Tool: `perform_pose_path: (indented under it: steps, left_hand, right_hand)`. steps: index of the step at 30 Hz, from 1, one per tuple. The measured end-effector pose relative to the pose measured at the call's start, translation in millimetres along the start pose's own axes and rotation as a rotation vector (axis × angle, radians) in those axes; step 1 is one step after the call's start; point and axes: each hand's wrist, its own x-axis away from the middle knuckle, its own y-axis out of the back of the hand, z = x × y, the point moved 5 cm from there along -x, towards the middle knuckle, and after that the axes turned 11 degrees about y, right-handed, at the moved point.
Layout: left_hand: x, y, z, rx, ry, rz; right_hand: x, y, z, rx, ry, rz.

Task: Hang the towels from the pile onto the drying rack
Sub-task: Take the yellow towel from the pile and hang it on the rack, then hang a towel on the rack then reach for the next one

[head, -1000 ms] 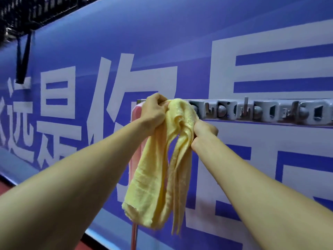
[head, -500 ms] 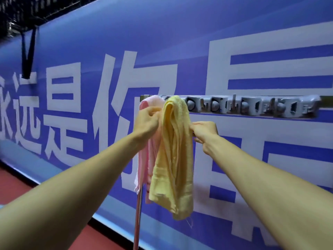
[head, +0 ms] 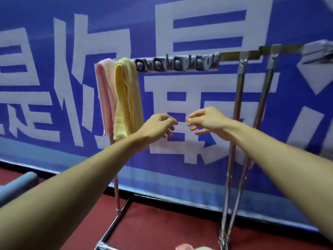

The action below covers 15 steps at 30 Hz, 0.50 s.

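While both forearms reach forward at much the same height, the left hand (head: 158,126) and the right hand (head: 207,121) hang in the air in front of the drying rack (head: 239,91), and neither holds anything. The left hand is turned back-up, its fingers loosely curled downward and the thumb lying close to the forefinger. The right hand faces it, fingers slackly bent and pointing left, thumb near the forefinger. The fingertips of the two hands are close together but do not touch.

The yellow towel (head: 127,94) is draped over the left end of the rack's top bar, hanging in folds just left of the left hand and clear of it. The pink towel (head: 104,94) hangs just beside it on the same bar, at the outer end. To the right of the yellow towel a row of grey clips (head: 177,63) sits along the bar.

At the bottom edge, on the red floor (head: 162,228), a little of the towel pile (head: 189,247) shows in pink and pale green. A blue banner (head: 297,24) with large white characters stands behind the rack.
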Motion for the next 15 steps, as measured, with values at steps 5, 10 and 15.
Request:
perform_pose_path:
  steps: [5,10,15]
  left_hand:
    - [27.5,-109.6,44.7,-0.018,0.108,0.122]
    - [41.8,-225.4,125.7,-0.154,0.236,0.313]
    - [52.7,-318.6,209.3,-0.199,0.345,0.508]
  right_hand:
    - [81.3,38.4,-84.5,0.143,-0.129,0.022]
    - [151.7,41.1,-209.2,0.235,-0.313,0.131]
    - [208.1,26.6,-334.9,0.225,-0.529,0.157]
